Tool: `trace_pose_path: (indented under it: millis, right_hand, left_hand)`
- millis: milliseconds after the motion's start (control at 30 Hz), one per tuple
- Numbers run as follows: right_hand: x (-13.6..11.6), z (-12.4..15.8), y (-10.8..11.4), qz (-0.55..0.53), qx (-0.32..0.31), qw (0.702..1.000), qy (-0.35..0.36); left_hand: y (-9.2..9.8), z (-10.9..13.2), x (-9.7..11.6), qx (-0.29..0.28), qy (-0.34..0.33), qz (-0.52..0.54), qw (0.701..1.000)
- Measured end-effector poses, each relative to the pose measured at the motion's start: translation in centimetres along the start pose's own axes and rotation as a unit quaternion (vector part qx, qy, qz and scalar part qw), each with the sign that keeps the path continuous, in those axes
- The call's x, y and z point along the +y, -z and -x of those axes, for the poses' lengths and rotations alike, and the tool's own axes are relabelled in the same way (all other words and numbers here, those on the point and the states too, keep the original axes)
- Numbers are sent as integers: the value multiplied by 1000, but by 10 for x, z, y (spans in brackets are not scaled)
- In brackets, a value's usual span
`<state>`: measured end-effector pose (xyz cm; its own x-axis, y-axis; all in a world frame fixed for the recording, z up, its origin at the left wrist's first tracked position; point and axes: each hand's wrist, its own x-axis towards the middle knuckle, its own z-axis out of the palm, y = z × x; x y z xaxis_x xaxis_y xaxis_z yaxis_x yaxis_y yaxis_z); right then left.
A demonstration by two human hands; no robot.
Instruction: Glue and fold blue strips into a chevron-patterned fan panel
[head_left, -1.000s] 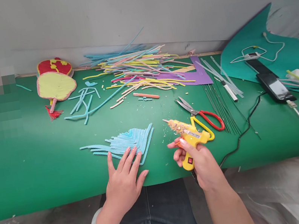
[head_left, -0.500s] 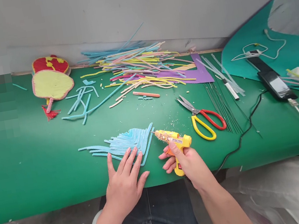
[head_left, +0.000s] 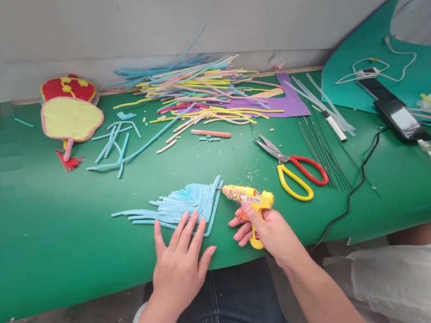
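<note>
Trainee: Identify the step in hand.

Instructor: It appears to be glue application at the right end of the blue-strip piece (head_left: 181, 203), which lies flat on the worktop (head_left: 69, 252), directly in front of the person. The nozzle (head_left: 220, 188) of the glue gun (head_left: 252, 196) is at that end, beside the outer strip (head_left: 215, 205). Contact cannot be confirmed from this view.

Trainee: State the condition of both hands.

Instructor: Left hand (head_left: 178, 264): fingers spread, grasping nothing, tips resting on the near edge of the piece. Right hand (head_left: 272, 232): fingers grasping the glue gun by its handle. I cannot tell whether the trigger (head_left: 243, 216) is pressed.

Trainee: Specify orientation.

Instructor: The gun's barrel axis runs roughly left to right, nozzle pointing left and slightly away from the person; the handle drops toward the person. The piece's long axis also runs left to right. Its loose tails point left; its right corner points away and to the right.

Trainee: What does the next move call for?

Instructor: In my judgement, steady left-hand pressure and a controlled nozzle path along the seam, without displacing the outer strip.
</note>
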<state>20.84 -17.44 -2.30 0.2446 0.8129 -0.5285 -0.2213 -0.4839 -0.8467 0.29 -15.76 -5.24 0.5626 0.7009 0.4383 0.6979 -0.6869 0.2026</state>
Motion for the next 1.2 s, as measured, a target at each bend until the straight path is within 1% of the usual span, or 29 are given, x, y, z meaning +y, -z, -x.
trace_pose_path:
  millis: [533, 1200]
  right_hand:
    - [0, 0, -3, 3, 9, 1000, -12]
    - [1, 4, -1, 18, -1, 1000, -20]
  left_hand:
    - [0, 0, 0, 2, -1, -5, 1000]
    - [-1, 1, 0, 3, -1, -3, 1000]
